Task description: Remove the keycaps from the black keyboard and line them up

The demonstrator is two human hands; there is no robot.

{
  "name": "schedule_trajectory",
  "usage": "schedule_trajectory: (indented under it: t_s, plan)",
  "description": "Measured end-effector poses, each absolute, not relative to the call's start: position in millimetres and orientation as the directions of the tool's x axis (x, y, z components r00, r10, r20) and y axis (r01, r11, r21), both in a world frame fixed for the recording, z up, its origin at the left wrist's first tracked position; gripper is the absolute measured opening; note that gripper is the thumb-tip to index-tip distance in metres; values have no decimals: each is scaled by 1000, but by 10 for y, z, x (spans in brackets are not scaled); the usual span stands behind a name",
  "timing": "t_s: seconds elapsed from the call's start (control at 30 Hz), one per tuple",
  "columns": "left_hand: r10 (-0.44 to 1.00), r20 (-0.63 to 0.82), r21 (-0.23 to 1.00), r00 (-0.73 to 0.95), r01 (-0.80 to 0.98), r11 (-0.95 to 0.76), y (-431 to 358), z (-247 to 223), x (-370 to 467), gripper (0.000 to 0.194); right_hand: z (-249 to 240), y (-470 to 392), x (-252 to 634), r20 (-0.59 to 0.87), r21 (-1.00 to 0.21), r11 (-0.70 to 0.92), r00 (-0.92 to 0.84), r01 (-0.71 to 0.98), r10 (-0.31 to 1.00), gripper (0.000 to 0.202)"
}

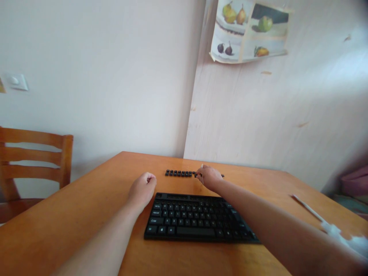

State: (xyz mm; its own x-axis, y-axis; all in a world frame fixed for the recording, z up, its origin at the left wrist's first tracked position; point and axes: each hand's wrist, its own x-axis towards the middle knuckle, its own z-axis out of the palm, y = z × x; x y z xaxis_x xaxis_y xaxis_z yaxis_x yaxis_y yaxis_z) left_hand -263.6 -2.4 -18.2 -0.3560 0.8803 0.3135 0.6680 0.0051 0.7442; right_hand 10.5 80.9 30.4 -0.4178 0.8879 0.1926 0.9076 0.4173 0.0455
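A black keyboard (195, 220) lies on the wooden table, its top row showing dark gaps where keycaps are absent. Beyond it, small black keycaps (178, 173) stand in two rows. My right hand (209, 177) reaches over the keyboard to the right part of these rows, fingers pinched together at a keycap; whether it is gripped is too small to tell. My left hand (142, 188) rests on the table just left of the keyboard's upper corner, curled into a fist, with nothing visible in it.
On the table (109, 191) at the right lies a thin white stick (307, 207) beside a crumpled whitish item (333, 231). A wooden chair (34, 155) stands at the left. Behind the table is a wall with fruit pictures (250, 32).
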Motion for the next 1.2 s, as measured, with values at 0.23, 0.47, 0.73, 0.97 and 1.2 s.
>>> schedule_trajectory:
  t_s: [0.23, 0.47, 0.73, 0.97, 1.2]
  plan:
    - [884, 300, 741, -359, 671, 20, -29, -160, -2624, 28, 248, 917, 57, 186, 84, 436, -444, 896, 877, 27]
    - [885, 301, 739, -354, 673, 18, -7, -183, -2634, 29, 224, 938, 30, 171, 93, 434, -443, 896, 880, 26]
    - [881, 288, 756, -376, 654, 32, -42, -135, -2594, 24, 201, 963, 43, 175, 101, 428, -439, 898, 881, 27]
    - [878, 298, 761, -374, 649, 19, -43, -142, -2597, 23, 168, 982, 47, 201, 107, 444, -456, 890, 867, 27]
    - [880, 295, 758, -371, 652, 21, -45, -150, -2593, 24, 153, 985, 34, 197, 116, 447, -462, 887, 865, 26]
